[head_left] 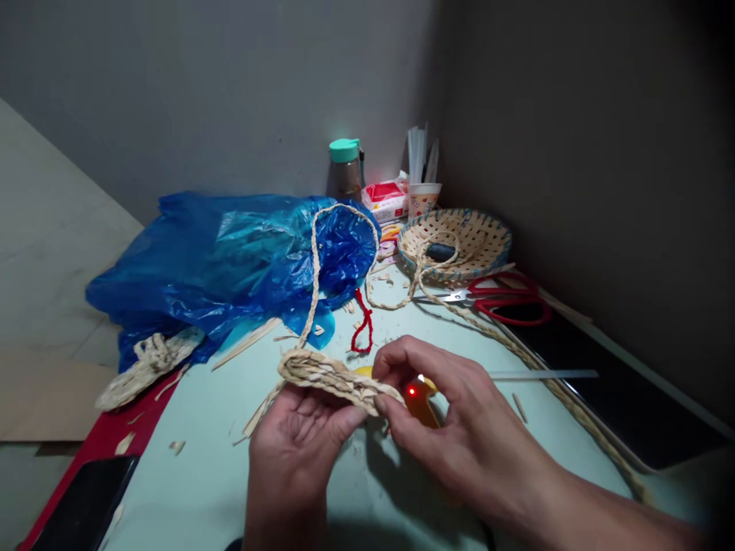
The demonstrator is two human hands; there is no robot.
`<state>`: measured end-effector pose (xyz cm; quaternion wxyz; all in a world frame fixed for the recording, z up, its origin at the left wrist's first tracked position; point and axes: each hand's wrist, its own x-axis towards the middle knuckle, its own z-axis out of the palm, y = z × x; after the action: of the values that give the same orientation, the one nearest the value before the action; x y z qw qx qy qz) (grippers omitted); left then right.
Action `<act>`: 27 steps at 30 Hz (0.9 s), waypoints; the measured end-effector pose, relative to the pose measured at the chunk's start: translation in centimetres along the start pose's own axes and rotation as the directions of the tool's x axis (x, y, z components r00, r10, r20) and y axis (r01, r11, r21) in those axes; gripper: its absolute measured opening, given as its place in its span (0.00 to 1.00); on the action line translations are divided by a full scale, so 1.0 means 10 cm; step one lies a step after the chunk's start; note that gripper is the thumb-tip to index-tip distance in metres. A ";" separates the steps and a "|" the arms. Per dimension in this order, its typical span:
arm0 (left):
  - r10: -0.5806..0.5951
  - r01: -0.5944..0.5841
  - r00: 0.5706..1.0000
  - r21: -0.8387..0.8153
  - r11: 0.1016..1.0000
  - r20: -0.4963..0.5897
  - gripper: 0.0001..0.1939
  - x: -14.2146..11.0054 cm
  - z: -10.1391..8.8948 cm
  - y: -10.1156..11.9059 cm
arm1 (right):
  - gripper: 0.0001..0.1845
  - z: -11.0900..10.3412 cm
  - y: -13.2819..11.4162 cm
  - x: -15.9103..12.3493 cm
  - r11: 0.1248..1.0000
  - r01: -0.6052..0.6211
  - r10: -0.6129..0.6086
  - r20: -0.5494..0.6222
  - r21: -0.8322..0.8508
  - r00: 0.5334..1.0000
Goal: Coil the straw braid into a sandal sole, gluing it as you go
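Observation:
My left hand (302, 432) is palm up under a flat coil of braided straw (327, 375), thumb pressed on its right end. My right hand (442, 413) pinches the same end of the coil between thumb and fingers. A long braided straw cord (315, 283) runs up from the coil, loops over the blue plastic bag (230, 260) and trails back across the table to the right. An orange tool with a red light (419, 398), perhaps a glue gun, lies under my right hand.
A woven basket (456, 243) stands at the back right, red-handled scissors (505, 298) beside it. A bottle with a green cap (345, 170), a cup of sticks (423, 191) and a red yarn piece (363, 325) sit behind. A dark phone (86, 501) lies front left.

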<state>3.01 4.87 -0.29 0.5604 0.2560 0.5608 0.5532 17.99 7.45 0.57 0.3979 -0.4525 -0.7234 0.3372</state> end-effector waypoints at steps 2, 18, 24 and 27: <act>-0.007 0.007 1.000 -0.005 1.000 -0.001 0.32 -0.01 0.02 0.00 | 0.11 0.00 0.00 0.00 1.000 0.004 -0.004 -0.008 0.007 1.000; -0.039 0.065 0.991 -0.197 0.978 0.129 0.31 -0.01 0.00 -0.02 | 0.09 0.06 0.01 -0.04 1.000 -0.018 0.019 -0.046 0.025 0.999; -0.024 0.071 0.985 -0.276 0.959 0.170 0.36 0.02 0.00 -0.04 | 0.07 0.02 -0.03 0.04 0.974 -0.174 0.174 0.014 0.143 0.985; -0.008 0.046 0.989 -0.259 0.965 0.146 0.29 0.02 0.00 -0.03 | 0.07 0.00 -0.04 0.06 0.962 -0.194 0.190 0.040 0.193 0.981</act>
<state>3.07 5.01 -0.59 0.6356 0.2110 0.4446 0.5948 17.67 7.85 1.02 0.3984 -0.4757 -0.6434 0.4484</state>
